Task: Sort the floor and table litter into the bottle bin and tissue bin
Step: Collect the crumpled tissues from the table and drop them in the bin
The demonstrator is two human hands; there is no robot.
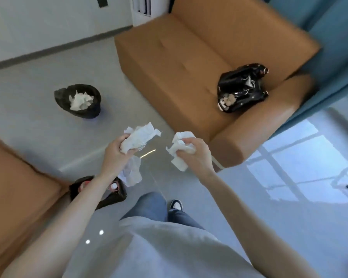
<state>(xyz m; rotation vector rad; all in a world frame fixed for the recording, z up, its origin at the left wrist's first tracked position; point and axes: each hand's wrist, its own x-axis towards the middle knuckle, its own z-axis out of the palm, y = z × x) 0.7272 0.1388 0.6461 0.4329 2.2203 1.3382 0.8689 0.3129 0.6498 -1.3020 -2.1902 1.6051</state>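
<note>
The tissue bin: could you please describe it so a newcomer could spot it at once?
Start at the long tan sofa. On the grey floor off its left end stands a small round bin lined in black, the tissue bin. Unlike the other black-lined bin nearer the person's feet, it holds only crumpled white tissue.

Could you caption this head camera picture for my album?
Both hands, left and right, clutch crumpled white tissues near a black-lined tissue bin.

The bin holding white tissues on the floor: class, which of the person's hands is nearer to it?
Left. The left hand, clutching crumpled tissue, is just below and right of the tissue bin in the picture. The right hand is farther right, towards the sofa.
</note>
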